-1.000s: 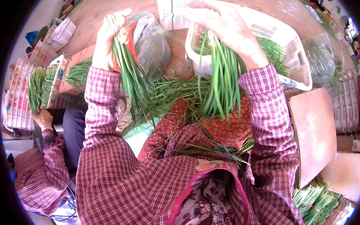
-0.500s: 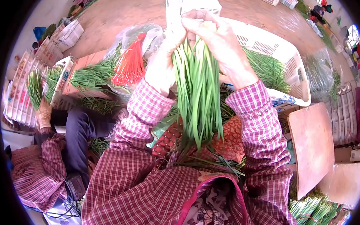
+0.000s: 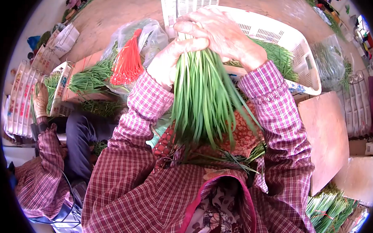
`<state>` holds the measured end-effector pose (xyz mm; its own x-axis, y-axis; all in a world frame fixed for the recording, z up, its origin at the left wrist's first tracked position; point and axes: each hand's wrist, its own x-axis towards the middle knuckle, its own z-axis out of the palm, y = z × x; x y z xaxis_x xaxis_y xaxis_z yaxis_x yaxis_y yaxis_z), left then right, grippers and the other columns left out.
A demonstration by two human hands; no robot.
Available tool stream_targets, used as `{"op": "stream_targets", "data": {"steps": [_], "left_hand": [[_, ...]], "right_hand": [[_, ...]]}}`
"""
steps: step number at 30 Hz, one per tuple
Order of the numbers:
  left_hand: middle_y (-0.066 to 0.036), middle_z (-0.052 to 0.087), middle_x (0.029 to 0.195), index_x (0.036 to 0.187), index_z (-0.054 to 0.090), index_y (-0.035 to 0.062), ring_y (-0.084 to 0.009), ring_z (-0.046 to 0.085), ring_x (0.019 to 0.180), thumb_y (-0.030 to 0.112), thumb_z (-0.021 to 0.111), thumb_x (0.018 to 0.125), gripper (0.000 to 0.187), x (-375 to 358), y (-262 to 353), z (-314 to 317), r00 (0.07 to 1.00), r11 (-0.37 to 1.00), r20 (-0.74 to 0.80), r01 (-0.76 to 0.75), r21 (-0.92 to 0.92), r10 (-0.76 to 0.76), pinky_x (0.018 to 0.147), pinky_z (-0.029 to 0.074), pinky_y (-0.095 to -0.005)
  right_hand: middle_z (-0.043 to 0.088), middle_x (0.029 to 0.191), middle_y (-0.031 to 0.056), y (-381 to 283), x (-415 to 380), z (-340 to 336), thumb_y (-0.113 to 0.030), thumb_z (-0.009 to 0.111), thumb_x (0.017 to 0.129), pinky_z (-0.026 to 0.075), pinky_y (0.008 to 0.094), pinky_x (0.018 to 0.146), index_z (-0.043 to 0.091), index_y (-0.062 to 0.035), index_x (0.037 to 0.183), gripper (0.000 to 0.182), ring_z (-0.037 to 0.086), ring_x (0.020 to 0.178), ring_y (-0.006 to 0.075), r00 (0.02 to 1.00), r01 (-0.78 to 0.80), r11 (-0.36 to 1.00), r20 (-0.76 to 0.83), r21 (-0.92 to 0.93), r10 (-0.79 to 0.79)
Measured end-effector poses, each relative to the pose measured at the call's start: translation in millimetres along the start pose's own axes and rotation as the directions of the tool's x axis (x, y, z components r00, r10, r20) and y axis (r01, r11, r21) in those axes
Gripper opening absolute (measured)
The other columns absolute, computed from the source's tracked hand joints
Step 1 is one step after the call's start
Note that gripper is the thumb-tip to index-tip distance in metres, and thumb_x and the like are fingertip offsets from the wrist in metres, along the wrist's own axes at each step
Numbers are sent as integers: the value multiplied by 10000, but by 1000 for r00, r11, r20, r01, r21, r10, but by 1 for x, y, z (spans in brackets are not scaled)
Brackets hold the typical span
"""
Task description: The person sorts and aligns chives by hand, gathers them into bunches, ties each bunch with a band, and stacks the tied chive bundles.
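Note:
A thick bunch of garlic chives [image 3: 202,96] hangs in front of me, pale stem ends up and green leaves trailing down over my lap. My left hand [image 3: 166,62] is wrapped round the upper part of the bunch from the left, thumb across the front. My right hand [image 3: 227,35] is closed over the stem ends from the right, its fingers overlapping the left hand's fingers. Both hands partly hide the stem ends. Loose chive leaves [image 3: 234,158] lie on the red patterned cloth [image 3: 246,133] on my lap.
Beyond my hands stands a white basket [image 3: 315,74] with chives. Left of it are red ties [image 3: 128,62] on a plastic bag and a cardboard box [image 3: 73,76] of chives. A co-worker's hand [image 3: 40,99] is at far left, a board [image 3: 325,135] at right, tied chives [image 3: 326,212] below it.
My right hand has moved from pinching at the stem ends to lying over the top of the bunch. The leaves fan out wider to the right. The co-worker's hand has shifted up.

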<state>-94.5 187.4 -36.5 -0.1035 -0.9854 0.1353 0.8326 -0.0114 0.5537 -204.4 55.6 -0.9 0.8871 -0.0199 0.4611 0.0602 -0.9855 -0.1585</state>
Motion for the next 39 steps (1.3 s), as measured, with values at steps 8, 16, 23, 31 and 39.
{"op": "stream_targets", "data": {"steps": [8,16,23,31,39], "left_hand": [[-114,641,894,1126,554,-18,-220,662,843,52,592,874,264,11,16,5,972,933,-122,-151,327,200,743,593,-317],[-111,639,1000,1126,553,-10,-205,653,910,-25,590,872,258,21,26,-5,898,885,-201,-309,347,392,796,580,-314],[-97,657,1032,1126,580,-2,-184,661,877,14,596,888,238,24,27,11,884,866,-248,-270,421,396,750,567,-292],[-120,669,1021,1107,614,-7,-206,661,932,91,689,832,301,23,47,-15,961,899,-151,-154,410,233,816,564,-331],[-80,624,1032,1197,523,57,-199,636,954,35,683,817,413,11,59,-27,982,829,-72,-107,549,174,844,550,-343]], "right_hand": [[657,683,72,-41,-30,-13,-318,622,894,472,250,450,654,-24,1017,321,577,476,105,781,-153,784,-412,602,469],[688,743,137,-54,-21,20,-168,721,787,548,339,606,630,8,869,214,692,658,260,798,-249,915,-468,317,379],[613,612,195,-49,-13,19,-171,681,765,530,416,543,591,42,809,235,660,612,336,802,-296,949,-512,108,308],[689,873,176,-31,-9,-1,-296,690,778,542,362,753,682,-30,1022,361,683,774,248,885,-309,871,-219,382,411],[573,747,-25,8,-9,6,-310,586,920,455,260,544,609,-98,847,225,543,626,114,886,-364,-121,383,924,261]]}}
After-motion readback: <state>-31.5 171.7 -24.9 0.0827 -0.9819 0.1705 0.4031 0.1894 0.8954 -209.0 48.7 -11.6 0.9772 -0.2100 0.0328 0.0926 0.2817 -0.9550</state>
